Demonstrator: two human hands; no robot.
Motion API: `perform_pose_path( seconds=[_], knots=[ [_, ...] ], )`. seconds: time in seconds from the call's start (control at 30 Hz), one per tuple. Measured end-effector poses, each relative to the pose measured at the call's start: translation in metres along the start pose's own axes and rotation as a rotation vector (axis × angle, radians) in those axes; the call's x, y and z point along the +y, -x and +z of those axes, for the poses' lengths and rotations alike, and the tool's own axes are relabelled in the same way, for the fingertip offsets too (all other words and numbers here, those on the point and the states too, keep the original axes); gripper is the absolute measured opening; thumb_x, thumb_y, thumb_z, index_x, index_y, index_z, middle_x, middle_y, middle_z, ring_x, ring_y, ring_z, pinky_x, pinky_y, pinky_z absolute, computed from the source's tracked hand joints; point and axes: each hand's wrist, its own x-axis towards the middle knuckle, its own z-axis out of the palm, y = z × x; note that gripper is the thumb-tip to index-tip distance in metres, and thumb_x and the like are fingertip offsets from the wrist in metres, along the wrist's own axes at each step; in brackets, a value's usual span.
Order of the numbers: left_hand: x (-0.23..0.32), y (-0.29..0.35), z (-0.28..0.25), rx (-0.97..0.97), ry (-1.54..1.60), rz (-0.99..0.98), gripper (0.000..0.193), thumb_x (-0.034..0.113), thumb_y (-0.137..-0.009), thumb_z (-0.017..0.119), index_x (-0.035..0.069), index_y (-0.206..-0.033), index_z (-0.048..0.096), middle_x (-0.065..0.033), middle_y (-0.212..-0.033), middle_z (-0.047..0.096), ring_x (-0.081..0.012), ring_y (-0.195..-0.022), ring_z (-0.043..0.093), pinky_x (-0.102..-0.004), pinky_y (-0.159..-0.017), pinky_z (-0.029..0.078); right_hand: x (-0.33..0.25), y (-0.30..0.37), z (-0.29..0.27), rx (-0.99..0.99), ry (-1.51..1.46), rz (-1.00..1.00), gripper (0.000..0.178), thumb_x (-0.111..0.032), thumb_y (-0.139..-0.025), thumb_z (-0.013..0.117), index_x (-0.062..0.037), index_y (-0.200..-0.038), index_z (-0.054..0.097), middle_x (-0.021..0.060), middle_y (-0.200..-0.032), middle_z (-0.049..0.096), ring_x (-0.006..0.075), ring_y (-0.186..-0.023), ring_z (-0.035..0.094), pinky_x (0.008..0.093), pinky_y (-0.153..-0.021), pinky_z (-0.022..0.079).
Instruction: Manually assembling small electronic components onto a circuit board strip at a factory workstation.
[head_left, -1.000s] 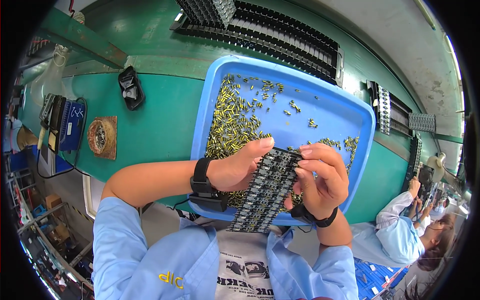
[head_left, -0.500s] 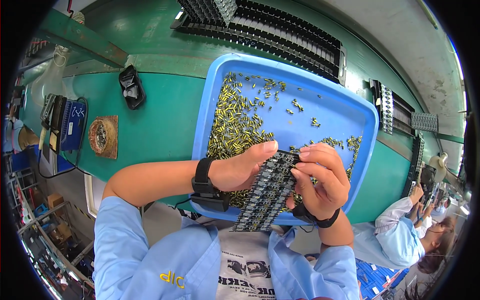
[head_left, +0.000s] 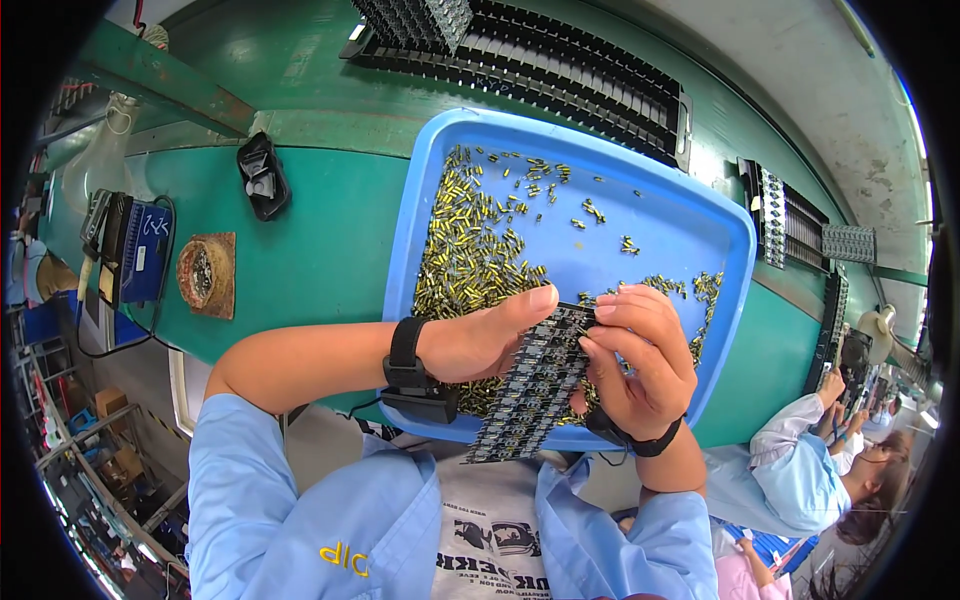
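Note:
A dark circuit board panel (head_left: 530,385) with rows of small parts is held tilted over the near side of a blue tray (head_left: 735,235). My left hand (head_left: 480,335) grips the panel's left edge, thumb on top near the upper corner; its other fingers are hidden beneath. My right hand (head_left: 645,355) is closed at the panel's upper right edge, thumb and fingertips pinched together there. Whatever small part may be between those fingertips is too small to make out. Many small yellow-and-black cylindrical components (head_left: 465,230) lie in the tray, heaped toward its left side.
Black slotted racks (head_left: 570,75) stand behind the tray, one holding upright panels. On the green bench at left sit a soldering station (head_left: 140,245), a round tin (head_left: 205,275) and a black holder (head_left: 263,178). A co-worker in light blue (head_left: 785,475) sits at right.
My right fingers have shifted very slightly left along the panel's upper edge. My left hand stays in place. A pink sleeve has come into view at the lower right.

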Motion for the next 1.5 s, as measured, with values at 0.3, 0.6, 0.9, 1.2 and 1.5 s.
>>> perform_pose_path(
  seconds=[0.3, 0.6, 0.9, 1.2, 1.5],
  knots=[
    [0.000, 0.001, 0.002, 0.030, 0.019, 0.010, 0.106, 0.088, -0.095, 0.031, 0.000, -0.151, 0.044, -0.0251, -0.129, 0.069, -0.0326, -0.118, 0.071, -0.0438, -0.106, 0.056, -0.004, -0.003, -0.002, -0.032, 0.078, -0.022, 0.022, 0.007, -0.079, 0.079, 0.0009, -0.098, 0.070, 0.0142, -0.105, 0.072, 0.0323, -0.099, 0.073, 0.0531, -0.094, 0.057],
    [0.000, -0.001, 0.003, 0.035, -0.018, 0.039, 0.099, 0.084, -0.098, 0.029, 0.000, -0.148, 0.046, -0.0223, -0.126, 0.069, -0.0305, -0.117, 0.070, -0.0432, -0.105, 0.056, -0.007, -0.005, -0.004, -0.062, 0.147, -0.030, 0.022, 0.007, -0.078, 0.079, 0.0007, -0.097, 0.070, 0.0141, -0.104, 0.072, 0.0324, -0.098, 0.073, 0.0516, -0.093, 0.058],
    [-0.004, -0.003, 0.008, 0.084, 0.080, 0.113, 0.079, 0.070, -0.108, 0.027, 0.001, -0.132, 0.057, -0.0134, -0.117, 0.071, -0.0231, -0.104, 0.074, -0.0368, -0.095, 0.060, -0.011, -0.008, -0.007, -0.104, 0.203, -0.030, 0.021, 0.006, -0.078, 0.079, 0.0012, -0.096, 0.069, 0.0135, -0.103, 0.071, 0.0320, -0.097, 0.073, 0.0492, -0.088, 0.060],
    [-0.004, -0.003, 0.008, 0.111, -0.005, 0.073, 0.082, 0.077, -0.104, 0.025, 0.007, -0.128, 0.060, -0.0122, -0.110, 0.075, -0.0179, -0.100, 0.074, -0.0297, -0.081, 0.059, -0.011, -0.008, -0.007, -0.100, 0.204, -0.023, 0.021, 0.007, -0.077, 0.079, 0.0017, -0.094, 0.068, 0.0140, -0.101, 0.071, 0.0322, -0.094, 0.074, 0.0446, -0.082, 0.062],
    [-0.002, -0.002, 0.010, 0.179, -0.066, 0.027, 0.086, 0.085, -0.099, 0.027, 0.010, -0.121, 0.064, -0.0060, -0.098, 0.078, -0.0112, -0.090, 0.074, -0.0219, -0.065, 0.049, -0.016, -0.007, -0.009, -0.133, 0.253, -0.011, 0.020, 0.007, -0.077, 0.080, 0.0028, -0.093, 0.068, 0.0142, -0.101, 0.071, 0.0318, -0.095, 0.074, 0.0396, -0.078, 0.061]
  ],
)
